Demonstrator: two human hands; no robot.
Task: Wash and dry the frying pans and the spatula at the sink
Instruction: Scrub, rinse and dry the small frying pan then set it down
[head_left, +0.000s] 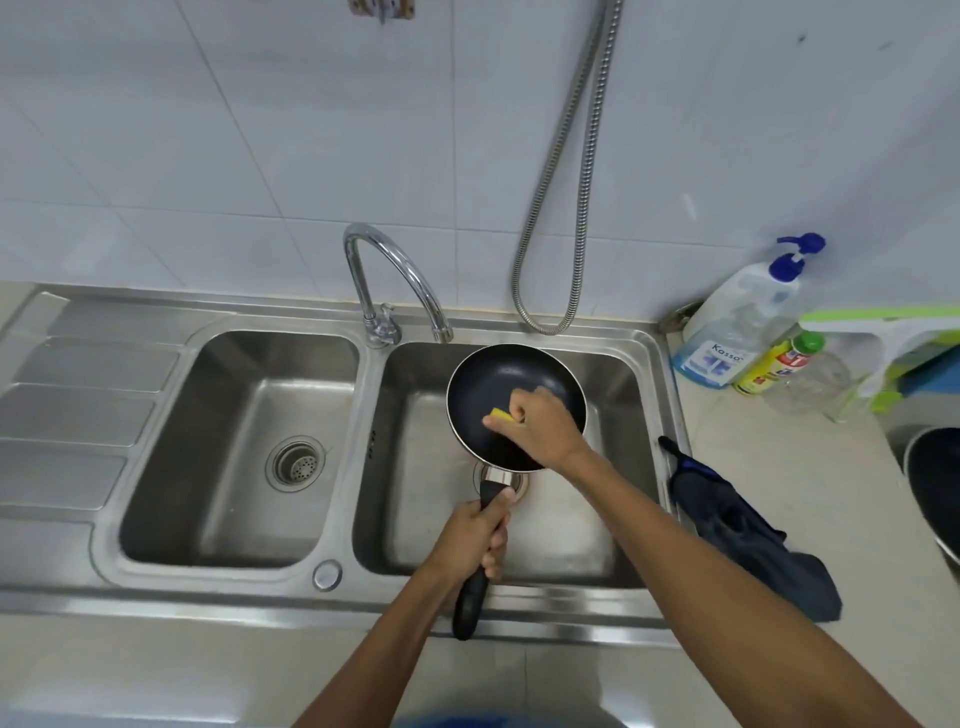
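Note:
A small black frying pan (488, 387) is held over the right basin of the steel sink (631, 374), below the tap. My left hand (475, 535) grips its black handle (471, 603). My right hand (540, 423) presses a yellow sponge (501, 414) against the pan's inner surface. A second dark pan (935, 483) shows partly at the right edge on the counter. No spatula is visible.
The curved tap (395, 275) stands between the two basins, no water visibly running. A dark blue cloth (748, 525) lies on the counter right of the sink. Soap bottles (737, 322) and a green squeegee (883, 332) stand at back right. A metal hose (566, 208) hangs on the wall.

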